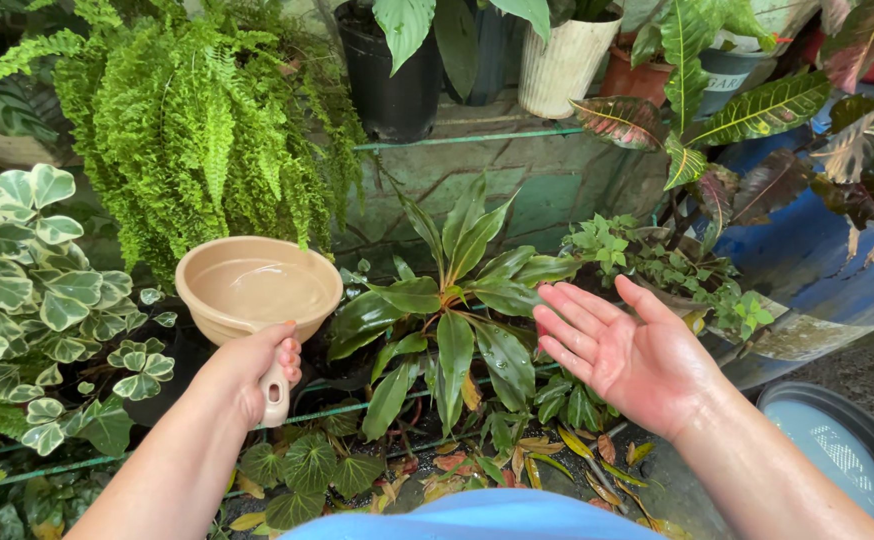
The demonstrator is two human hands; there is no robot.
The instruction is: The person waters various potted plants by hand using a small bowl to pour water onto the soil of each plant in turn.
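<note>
Gripping the handle, the left hand [257, 365] holds a beige dipper [257, 290] of water level before the fern [197, 120]. The right hand [622, 350] hovers empty, palm up, fingers spread, just beside the broad-leaved plant [452, 320]. A dark bucket [842, 450] sits at lower right.

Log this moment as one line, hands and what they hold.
left hand: grips handle of beige plastic water scoop, water inside | right hand: open, palm up, empty, above broad-leaved green plant
</note>
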